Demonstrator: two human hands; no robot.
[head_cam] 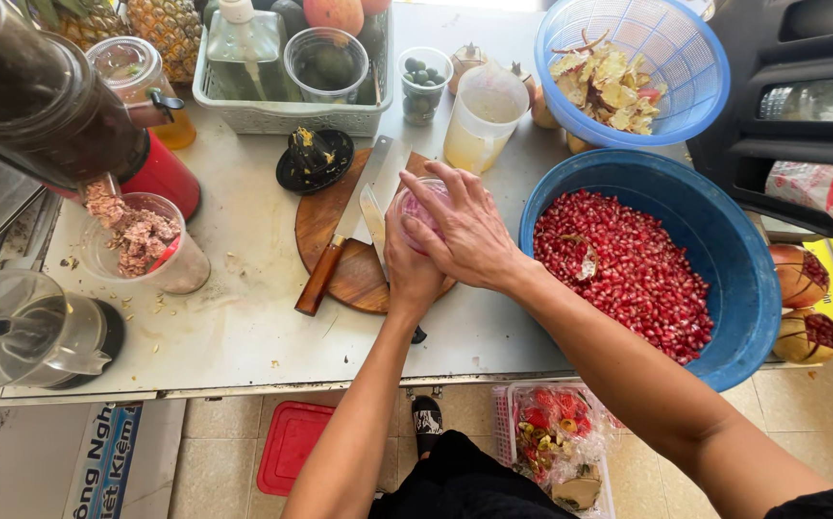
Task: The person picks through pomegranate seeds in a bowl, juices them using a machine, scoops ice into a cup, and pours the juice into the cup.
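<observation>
My left hand grips a small clear plastic cup of pink-red pomegranate seeds from below, over the round wooden cutting board. My right hand lies flat across the cup's top and right side, fingers spread over its rim. Most of the cup is hidden by the two hands. A cleaver with a brown wooden handle and a smaller knife rest on the board just left of the cup.
A big blue basin of pomegranate seeds sits right. A blue basket of peels stands behind it. Left: a juicer, a pulp cup, a glass jug. A white crate and a juice pitcher stand behind.
</observation>
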